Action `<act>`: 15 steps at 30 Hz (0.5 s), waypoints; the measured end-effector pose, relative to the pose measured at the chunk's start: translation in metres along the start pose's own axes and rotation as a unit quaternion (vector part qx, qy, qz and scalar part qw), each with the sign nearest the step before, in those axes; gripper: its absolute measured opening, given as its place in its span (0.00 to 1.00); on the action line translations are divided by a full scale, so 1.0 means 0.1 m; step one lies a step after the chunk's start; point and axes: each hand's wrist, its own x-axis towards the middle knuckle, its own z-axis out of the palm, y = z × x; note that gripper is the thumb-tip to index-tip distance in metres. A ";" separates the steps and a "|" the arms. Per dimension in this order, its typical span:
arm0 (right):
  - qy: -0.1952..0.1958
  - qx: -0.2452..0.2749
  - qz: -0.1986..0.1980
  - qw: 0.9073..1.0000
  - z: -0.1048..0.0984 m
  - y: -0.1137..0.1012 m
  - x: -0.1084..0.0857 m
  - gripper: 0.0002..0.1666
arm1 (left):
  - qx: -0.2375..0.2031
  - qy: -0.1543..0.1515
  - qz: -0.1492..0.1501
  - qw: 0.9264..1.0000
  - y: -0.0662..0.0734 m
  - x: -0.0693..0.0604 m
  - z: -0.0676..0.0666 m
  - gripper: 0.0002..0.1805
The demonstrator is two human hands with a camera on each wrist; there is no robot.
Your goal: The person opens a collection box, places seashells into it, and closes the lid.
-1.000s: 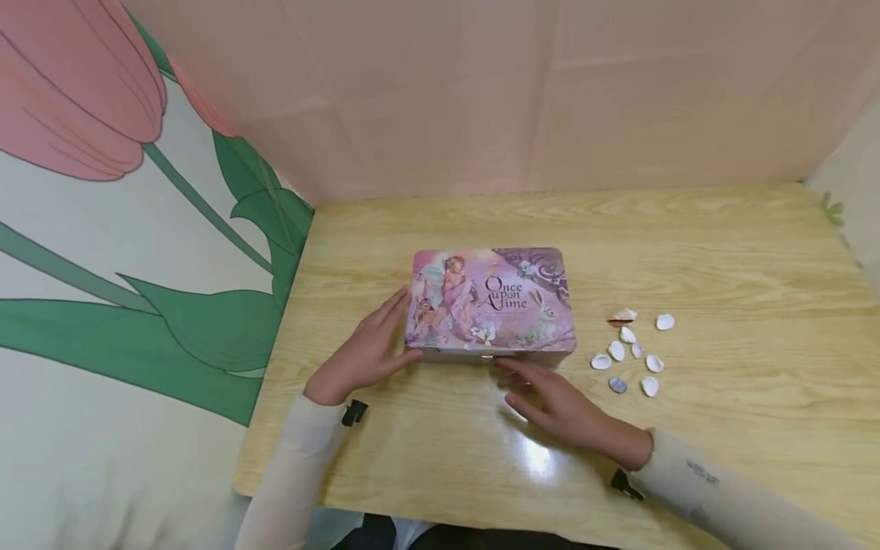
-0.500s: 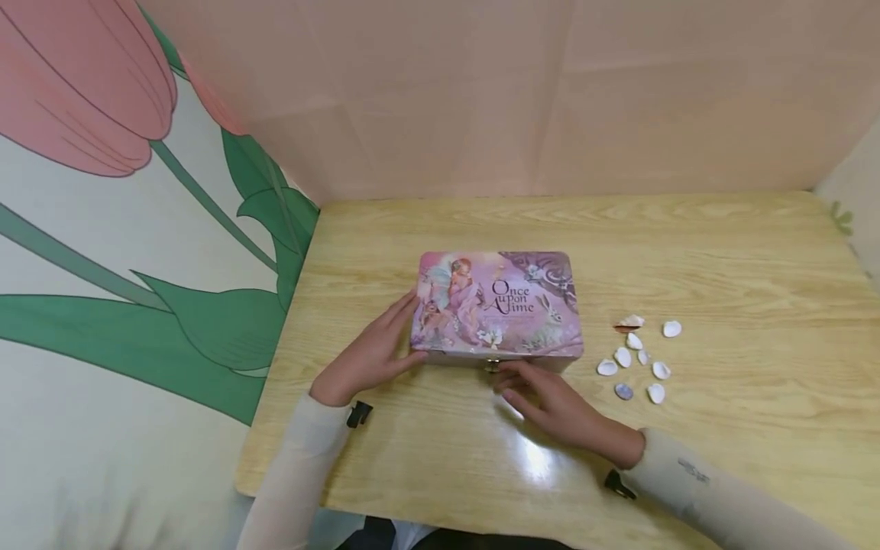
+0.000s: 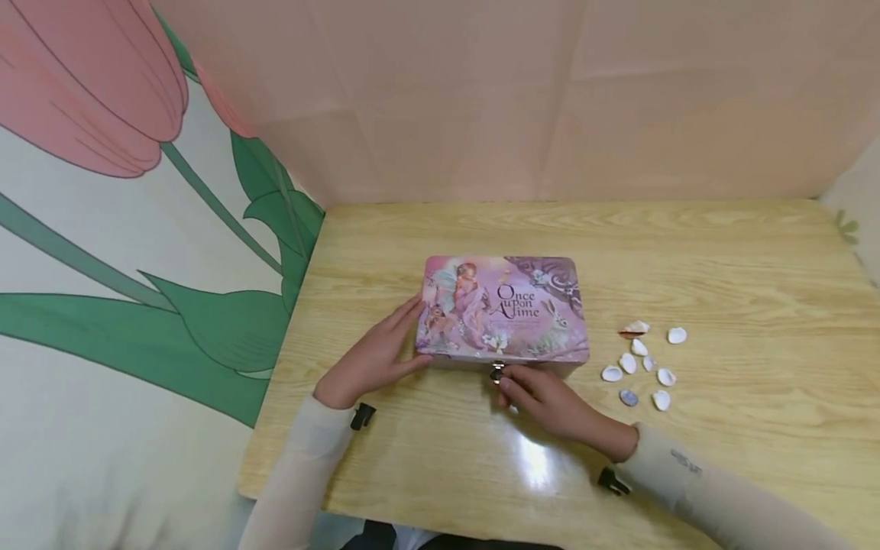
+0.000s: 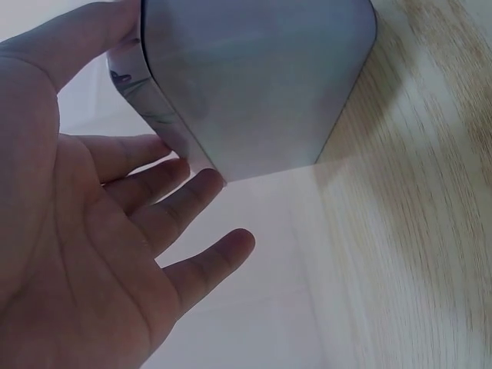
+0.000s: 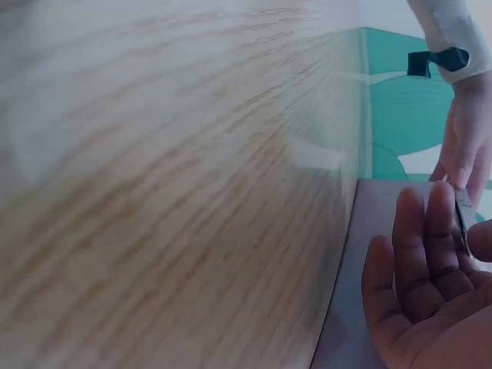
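Right fingers [image 3: 520,373] pinch one clasp [image 3: 497,372] — left [image 3: 402,315], spread, touch one tin [image 3: 512,321] beside nine shells [image 3: 627,363].

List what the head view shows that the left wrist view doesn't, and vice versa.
Only the head view: the right hand at the clasp, the scattered shells, the lid's lettering and the tulip mural. Only the left wrist view: the palm of the left hand and the box's pale left end. Both: the left hand, the box and the wood-grain table.

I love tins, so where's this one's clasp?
In the head view, the clasp sits midway along the front of the pink box, by the right hand.
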 end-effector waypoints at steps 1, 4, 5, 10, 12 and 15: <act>-0.003 0.004 0.003 1.000 -0.01 -0.01 0.00 0.13 | 0.003 0.001 0.000 1.000 0.00 0.00 0.00 0.49; -0.009 0.014 0.016 1.000 -0.02 -0.02 0.00 0.14 | 0.007 0.002 0.000 1.000 0.01 0.00 0.00 0.49; -0.011 0.018 0.020 1.000 -0.02 -0.02 0.00 0.14 | 0.008 0.003 -0.001 1.000 0.01 0.00 0.00 0.49; -0.014 0.036 0.033 0.999 -0.03 -0.02 0.00 0.14 | 0.013 -0.004 -0.008 1.000 0.01 0.01 -0.01 0.49; -0.016 0.045 0.035 0.998 -0.04 -0.03 0.00 0.14 | 0.013 -0.006 -0.008 1.000 0.01 0.00 -0.01 0.49; -0.022 0.058 0.041 0.997 -0.05 -0.04 0.00 0.15 | 0.021 -0.004 -0.009 1.000 0.02 0.00 0.00 0.50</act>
